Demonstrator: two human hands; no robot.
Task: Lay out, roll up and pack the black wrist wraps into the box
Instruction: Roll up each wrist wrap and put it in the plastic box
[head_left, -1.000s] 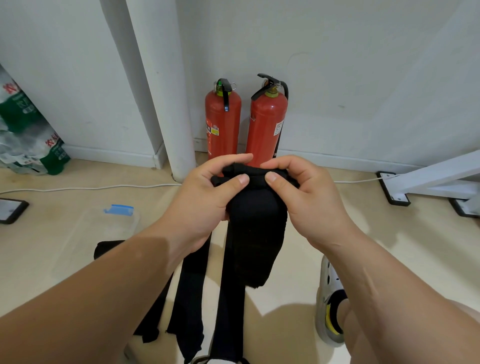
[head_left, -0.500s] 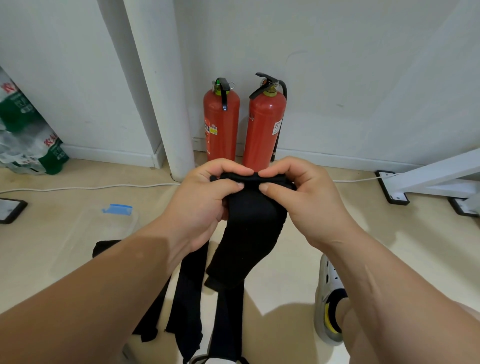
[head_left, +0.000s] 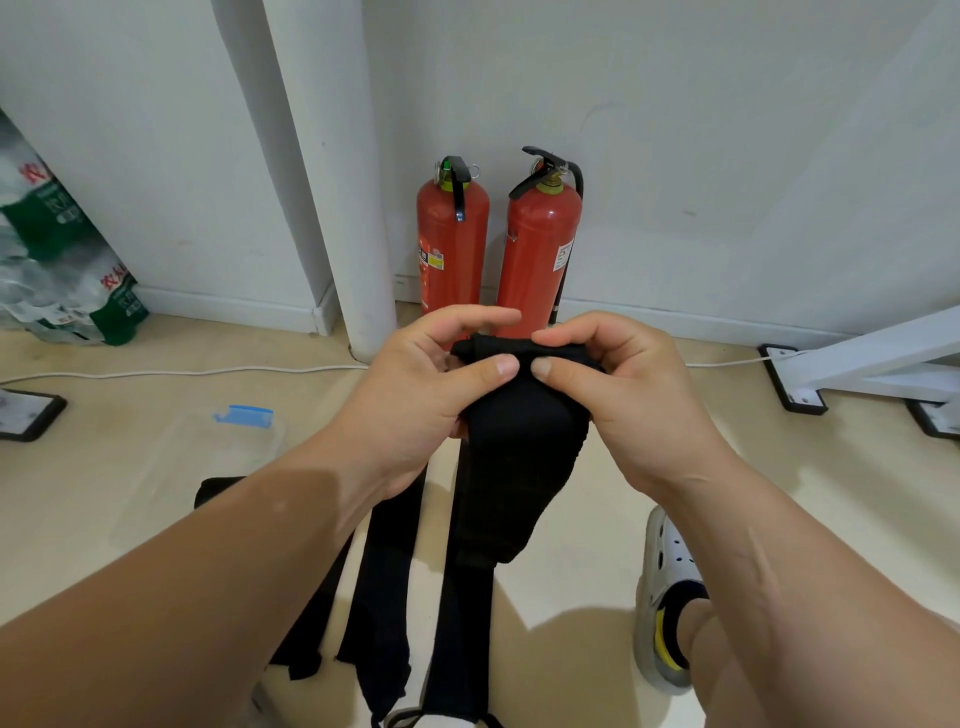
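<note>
Both hands hold one black wrist wrap (head_left: 519, 457) up in front of me. My left hand (head_left: 415, 384) and my right hand (head_left: 618, 389) pinch its rolled top edge between thumbs and fingers, and its loose end hangs down in a fold. Other black wraps (head_left: 387, 582) lie stretched out on the floor below, partly hidden by my left forearm. A clear plastic box with a blue clip (head_left: 244, 415) stands on the floor to the left; its body is hard to make out.
Two red fire extinguishers (head_left: 452, 244) stand against the wall beside a white pillar (head_left: 332, 171). A white cable (head_left: 182, 372) runs along the floor. Wrapped bottle packs (head_left: 57, 275) at far left, a white frame foot (head_left: 857, 364) at right. My shoe (head_left: 670, 597) is lower right.
The hands have turned the top of the wrap over into a tighter roll, and the hanging end has swung and shortened slightly. The wraps on the floor have not moved.
</note>
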